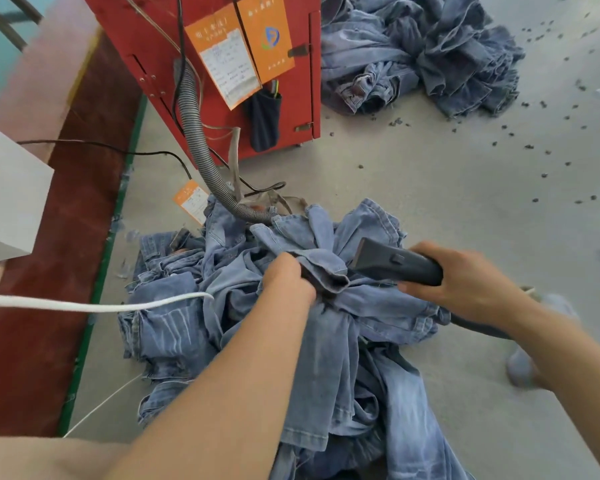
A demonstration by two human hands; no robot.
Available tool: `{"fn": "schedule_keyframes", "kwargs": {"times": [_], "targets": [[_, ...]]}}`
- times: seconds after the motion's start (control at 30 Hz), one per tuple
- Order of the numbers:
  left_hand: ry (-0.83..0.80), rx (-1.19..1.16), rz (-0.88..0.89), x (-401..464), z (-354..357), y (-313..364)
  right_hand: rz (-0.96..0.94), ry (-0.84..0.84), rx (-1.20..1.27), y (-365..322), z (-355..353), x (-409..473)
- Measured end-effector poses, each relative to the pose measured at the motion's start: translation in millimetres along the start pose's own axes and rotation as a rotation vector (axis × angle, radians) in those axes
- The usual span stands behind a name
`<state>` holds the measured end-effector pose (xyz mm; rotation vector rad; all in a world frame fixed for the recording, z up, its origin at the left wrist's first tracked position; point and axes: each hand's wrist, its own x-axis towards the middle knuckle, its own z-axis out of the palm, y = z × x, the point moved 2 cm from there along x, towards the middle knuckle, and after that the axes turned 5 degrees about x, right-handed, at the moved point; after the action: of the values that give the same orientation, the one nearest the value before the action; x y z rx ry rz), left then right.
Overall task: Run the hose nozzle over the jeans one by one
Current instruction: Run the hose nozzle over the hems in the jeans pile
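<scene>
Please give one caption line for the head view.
Left hand grips jeans while right hand holds the hose nozzle against them.

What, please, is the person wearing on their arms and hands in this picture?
Nothing that shows: the left hand and right hand are bare, without gloves, rings or a watch, and both forearms are uncovered to the picture's edge, with no sleeve in view.
</scene>
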<state>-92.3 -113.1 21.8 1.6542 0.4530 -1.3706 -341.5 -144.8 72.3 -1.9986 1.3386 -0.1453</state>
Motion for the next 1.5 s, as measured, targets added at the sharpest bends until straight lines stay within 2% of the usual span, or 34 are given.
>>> {"fn": "schedule_keyframes", "kwargs": {"times": [0.07, 0.13, 0.2, 0.3, 0.4, 0.5, 0.57, 0.63, 0.7, 0.8, 0.9, 1.0, 1.13, 1.2, 1.23, 1.37, 1.43, 1.5], "targets": [[-0.16, -0.133, 0.052, 4, -20, -14, -0.016, -0.006, 0.001, 4, -5, -1], [-0.299, -0.365, 0.054, 7, -48, -31, -0.018, -0.027, -0.007, 11, -9, -3], [-0.411, -0.449, 0.099, 6, -63, -46, -0.007, -0.085, -0.071, 16, -10, -3], [-0.426, -0.396, 0.157, 6, -64, -61, -0.001, -0.207, -0.215, 10, 5, 3], [-0.395, -0.294, 0.2, 6, -61, -70, -0.056, -0.222, -0.25, -16, 31, 14], [-0.386, -0.312, 0.196, 8, -64, -66, -0.118, -0.079, -0.166, -42, 42, 27], [-0.423, -0.349, 0.147, 7, -64, -64, -0.092, 0.056, -0.081, -48, 34, 34], [-0.435, -0.362, 0.101, 8, -64, -64, -0.046, 0.121, -0.018, -42, 20, 35], [-0.452, -0.362, 0.092, 9, -64, -63, -0.025, 0.071, -0.015, -30, 4, 27], [-0.545, -0.358, 0.147, 5, -62, -59, -0.015, -0.125, -0.17, -22, 2, 13], [-0.57, -0.243, 0.151, 5, -61, -61, -0.013, -0.197, -0.243, -31, 30, 16], [-0.523, -0.135, 0.156, 6, -62, -65, -0.063, -0.056, -0.194, -53, 50, 32], [-0.355, 0.068, 0.335, 10, -69, -59, -0.082, 0.144, 0.04, -64, 25, 41], [-0.238, 0.215, 0.426, 12, -72, -52, -0.081, 0.099, 0.062, -63, 7, 38], [-0.231, 0.249, 0.449, 12, -72, -49, -0.079, 0.049, 0.041, -63, 2, 36], [-0.442, 0.212, 0.424, 3, -71, -45, -0.09, -0.132, -0.118, -73, 19, 35], [-0.5, 0.26, 0.44, -3, -72, -48, -0.127, -0.117, -0.116, -86, 35, 41], [-0.506, 0.299, 0.454, -2, -74, -50, -0.158, -0.032, -0.075, -97, 39, 50]]}}
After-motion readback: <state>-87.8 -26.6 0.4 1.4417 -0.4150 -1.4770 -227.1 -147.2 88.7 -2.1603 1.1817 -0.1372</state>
